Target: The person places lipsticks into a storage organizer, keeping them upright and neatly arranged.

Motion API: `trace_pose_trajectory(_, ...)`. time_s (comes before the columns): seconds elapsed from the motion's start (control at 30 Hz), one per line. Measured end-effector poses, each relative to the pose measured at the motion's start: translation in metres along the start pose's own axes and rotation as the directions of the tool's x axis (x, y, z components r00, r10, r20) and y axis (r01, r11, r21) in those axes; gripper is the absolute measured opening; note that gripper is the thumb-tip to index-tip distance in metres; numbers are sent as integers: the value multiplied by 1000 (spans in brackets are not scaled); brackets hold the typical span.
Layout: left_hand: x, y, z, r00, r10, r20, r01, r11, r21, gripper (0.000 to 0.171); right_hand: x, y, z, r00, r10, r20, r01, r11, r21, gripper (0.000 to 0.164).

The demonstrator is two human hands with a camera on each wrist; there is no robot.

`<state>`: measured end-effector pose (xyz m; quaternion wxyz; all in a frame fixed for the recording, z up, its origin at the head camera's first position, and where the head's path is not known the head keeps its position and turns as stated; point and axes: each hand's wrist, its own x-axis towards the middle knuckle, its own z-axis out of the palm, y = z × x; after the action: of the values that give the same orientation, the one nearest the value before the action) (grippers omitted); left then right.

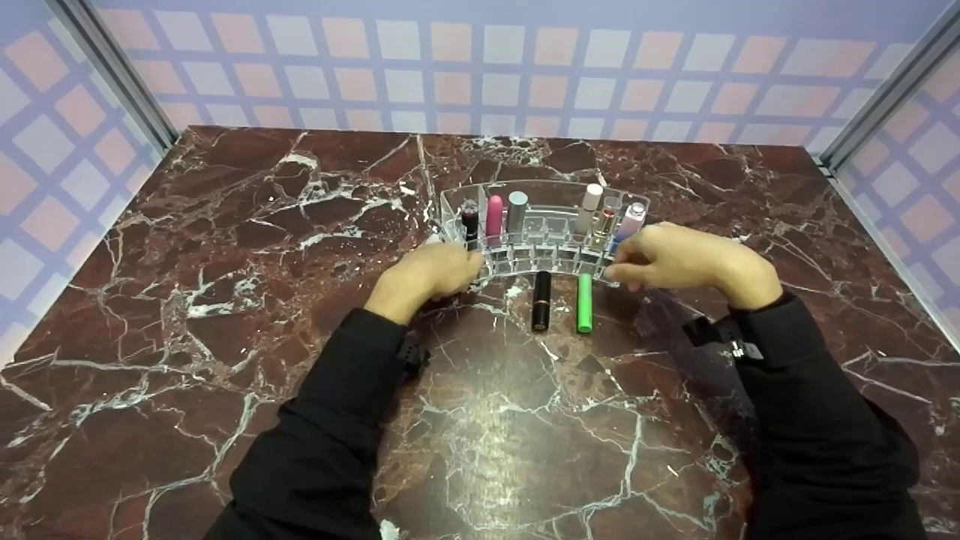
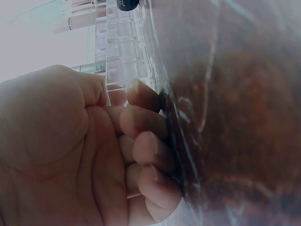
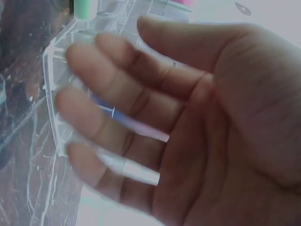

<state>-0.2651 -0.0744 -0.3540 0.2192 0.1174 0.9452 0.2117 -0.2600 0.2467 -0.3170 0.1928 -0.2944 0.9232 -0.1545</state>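
A clear, curved, tiered lipstick organizer [image 1: 551,229] stands on the marbled table. My left hand [image 1: 435,270] is at its left front corner, fingers curled low by the tabletop. The left wrist view shows the thumb and index finger of that hand [image 2: 94,146] at the organizer's end, gripping it. Beside the right end, my right hand [image 1: 664,259] has its fingers spread and loosely bent. In the right wrist view the palm of this hand [image 3: 188,127] holds nothing. A black tube [image 1: 541,304] and a green tube [image 1: 584,304] lie in front of the organizer.
In the organizer's back rows stand a black tube [image 1: 470,225], a pink tube [image 1: 494,217], a grey tube [image 1: 516,214], a white-capped tube [image 1: 589,204], a gold-and-red lipstick [image 1: 604,223] and a pale pink tube [image 1: 631,221]. A checked panel [image 1: 480,67] borders the table's back.
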Motion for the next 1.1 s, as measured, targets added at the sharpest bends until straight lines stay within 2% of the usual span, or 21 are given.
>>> trace_pose_trajectory(0.13,0,1,0,1000,-1,-5,1,1000,4,42,4,-1,6,993,-112,-20,112,993,-31,15)
trace_pose_trajectory(0.23,1,1,0,1000,4,-7,-4,1000,2,42,9,-2,12,980,-200,-15,198,976,-92,24)
trace_pose_trajectory(0.4,1,0,0,1000,-12,-1,12,1000,-20,43,17,-6,21,940,-341,-11,336,930,-146,36)
trace_pose_trajectory(0.53,1,0,1,1000,-23,0,23,1000,-20,43,19,-9,25,935,-353,-44,342,926,-163,36)
trace_pose_trajectory(0.8,1,-1,0,1000,19,-25,-18,999,31,44,19,-9,26,929,-365,-66,347,917,-195,32)
trace_pose_trajectory(1.1,1,-2,1,1000,13,-25,-13,1000,16,43,19,-10,28,940,-338,-57,320,926,-201,30)
